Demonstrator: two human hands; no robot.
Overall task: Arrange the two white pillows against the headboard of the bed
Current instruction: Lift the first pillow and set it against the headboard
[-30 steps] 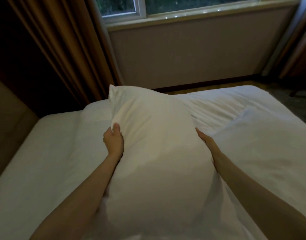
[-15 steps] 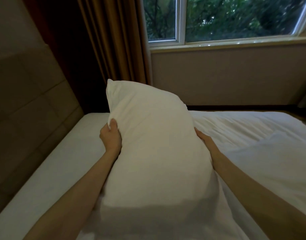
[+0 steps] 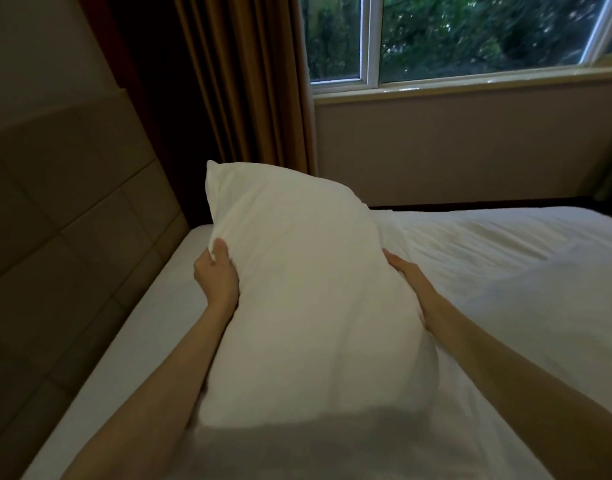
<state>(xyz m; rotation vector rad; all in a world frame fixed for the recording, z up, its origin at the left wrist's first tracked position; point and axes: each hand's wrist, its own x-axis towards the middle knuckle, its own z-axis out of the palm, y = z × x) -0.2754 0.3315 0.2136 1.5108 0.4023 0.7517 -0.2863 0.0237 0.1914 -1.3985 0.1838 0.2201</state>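
A plump white pillow is held up above the bed, its far corner pointing toward the curtain. My left hand grips its left edge with the thumb on top. Pressed flat against its right side is my right hand. The padded beige headboard runs along the left, a short gap away from the pillow. The bed has a bare white sheet strip beside the headboard. A second pillow is not clearly visible; a rumpled white duvet covers the right part.
Brown curtains hang behind the bed's far corner. A window with a sill sits above a beige wall beyond the bed.
The pillow has been lifted off the duvet and carried left toward the headboard. My view has swung left and up, bringing the headboard and window into sight.
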